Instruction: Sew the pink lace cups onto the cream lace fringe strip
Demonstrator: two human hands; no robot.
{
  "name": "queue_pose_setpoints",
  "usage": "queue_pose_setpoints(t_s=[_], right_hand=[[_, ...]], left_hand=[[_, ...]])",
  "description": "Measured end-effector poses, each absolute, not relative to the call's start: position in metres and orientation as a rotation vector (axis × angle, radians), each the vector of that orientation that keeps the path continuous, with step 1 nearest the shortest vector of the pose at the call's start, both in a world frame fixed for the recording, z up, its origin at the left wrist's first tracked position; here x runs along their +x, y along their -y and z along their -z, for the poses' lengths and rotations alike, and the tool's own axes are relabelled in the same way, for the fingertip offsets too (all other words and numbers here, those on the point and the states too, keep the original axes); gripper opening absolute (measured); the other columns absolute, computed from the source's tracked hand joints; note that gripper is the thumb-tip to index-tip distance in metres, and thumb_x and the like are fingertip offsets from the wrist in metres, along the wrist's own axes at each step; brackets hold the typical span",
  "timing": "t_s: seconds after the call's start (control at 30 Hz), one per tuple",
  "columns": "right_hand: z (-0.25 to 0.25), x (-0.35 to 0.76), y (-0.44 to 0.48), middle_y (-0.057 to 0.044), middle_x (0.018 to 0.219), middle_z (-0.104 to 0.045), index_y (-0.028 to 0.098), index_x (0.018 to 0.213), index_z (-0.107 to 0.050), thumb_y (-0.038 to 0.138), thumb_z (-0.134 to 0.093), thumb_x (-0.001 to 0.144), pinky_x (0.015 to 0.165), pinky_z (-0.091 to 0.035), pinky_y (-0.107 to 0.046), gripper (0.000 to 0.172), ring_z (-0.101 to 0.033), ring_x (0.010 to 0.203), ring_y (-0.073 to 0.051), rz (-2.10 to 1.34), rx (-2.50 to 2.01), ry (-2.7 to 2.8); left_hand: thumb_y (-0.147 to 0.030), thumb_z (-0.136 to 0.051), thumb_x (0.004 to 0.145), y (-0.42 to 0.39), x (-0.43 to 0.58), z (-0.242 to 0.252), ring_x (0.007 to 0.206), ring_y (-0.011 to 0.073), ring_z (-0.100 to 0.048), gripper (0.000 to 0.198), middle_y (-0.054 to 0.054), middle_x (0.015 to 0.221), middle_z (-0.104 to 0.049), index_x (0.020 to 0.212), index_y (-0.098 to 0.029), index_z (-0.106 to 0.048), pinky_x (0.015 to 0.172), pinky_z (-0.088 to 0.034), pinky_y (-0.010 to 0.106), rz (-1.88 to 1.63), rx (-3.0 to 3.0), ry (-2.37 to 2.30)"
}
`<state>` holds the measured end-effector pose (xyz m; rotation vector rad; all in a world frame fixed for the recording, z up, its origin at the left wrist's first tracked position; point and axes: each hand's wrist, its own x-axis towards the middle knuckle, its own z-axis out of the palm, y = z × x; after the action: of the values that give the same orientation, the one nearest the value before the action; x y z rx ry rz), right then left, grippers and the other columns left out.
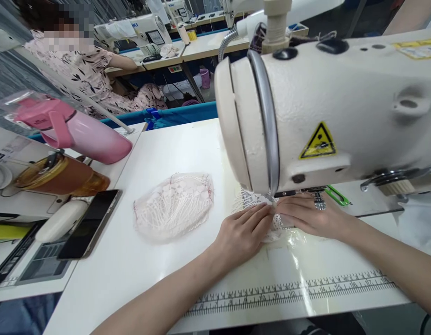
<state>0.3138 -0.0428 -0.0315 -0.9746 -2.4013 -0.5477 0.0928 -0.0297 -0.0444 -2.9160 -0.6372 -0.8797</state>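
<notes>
My left hand [244,227] lies over a white lace piece [248,199] beneath the head of a sewing machine [313,116], its fingers close together and holding the fabric against the table. Close to its fingertips, my right hand [311,215] pinches the right side of the same lace, near the needle area. A wide ring is on one of its fingers. The machine head hides the needle and part of the lace. To the left, a second lace piece [173,207] with red stitch marks along its edges lies flat and apart from both hands.
A printed ruler [292,293] runs along the table's front edge. Green thread snips [337,195] lie behind my right hand. At left are a phone [90,225], a pink bottle [93,137] and a brown cup [62,174]. Another person [79,74] sits beyond, near other sewing machines.
</notes>
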Motion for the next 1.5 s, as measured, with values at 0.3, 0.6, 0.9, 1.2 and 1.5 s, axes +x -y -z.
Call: queue_pose_setpoints(t_s=[0.3,0.6,0.9,1.2,1.5], right_hand=[[0.031,0.314,0.043,0.004,0.080,-0.069,0.023,0.088,-0.063,0.026,-0.051,0.093,0.059,-0.044,-0.024,0.014,-0.059,0.063,-0.008,0.447,-1.027,2.440],[0.056,0.305,0.043,-0.001,0.098,-0.071,0.020,0.103,-0.065,0.008,-0.052,0.088,0.086,-0.054,-0.029,0.023,-0.064,0.095,-0.015,0.156,-0.814,2.481],[0.057,0.297,0.042,-0.003,0.101,-0.071,0.017,0.103,-0.063,0.005,-0.050,0.087,0.090,-0.054,-0.030,0.024,-0.062,0.103,-0.016,0.167,-0.861,2.478],[0.059,0.302,0.044,-0.002,0.105,-0.071,0.020,0.106,-0.063,0.007,-0.046,0.090,0.090,-0.048,-0.029,0.027,-0.061,0.103,-0.015,0.264,-0.923,2.513],[0.052,0.306,0.045,-0.001,0.107,-0.070,0.016,0.105,-0.061,0.010,-0.049,0.091,0.085,-0.048,-0.030,0.019,-0.063,0.094,-0.014,0.378,-0.974,2.466]], left_hand=[[-0.009,-0.047,0.088,0.029,0.094,0.045,0.112,0.0191,-0.062,0.022,0.009,0.115,-0.068,0.106,-0.011,-0.059,0.095,-0.055,0.033,0.850,-2.938,0.649],[-0.012,-0.050,0.078,0.025,0.084,0.045,0.107,0.0221,-0.065,0.013,0.013,0.116,-0.066,0.090,-0.015,-0.053,0.083,-0.059,0.032,0.757,-2.962,0.836],[-0.006,-0.048,0.071,0.022,0.084,0.049,0.108,0.0230,-0.065,0.021,0.014,0.116,-0.066,0.089,-0.016,-0.052,0.088,-0.058,0.032,0.765,-2.912,0.917],[-0.005,-0.043,0.077,0.022,0.088,0.046,0.112,0.0233,-0.063,0.019,0.015,0.116,-0.066,0.090,-0.014,-0.054,0.089,-0.058,0.034,0.756,-2.878,0.923],[-0.013,-0.045,0.085,0.022,0.088,0.046,0.117,0.0247,-0.059,0.033,0.012,0.120,-0.065,0.117,-0.010,-0.057,0.094,-0.055,0.038,0.684,-2.878,0.881]])
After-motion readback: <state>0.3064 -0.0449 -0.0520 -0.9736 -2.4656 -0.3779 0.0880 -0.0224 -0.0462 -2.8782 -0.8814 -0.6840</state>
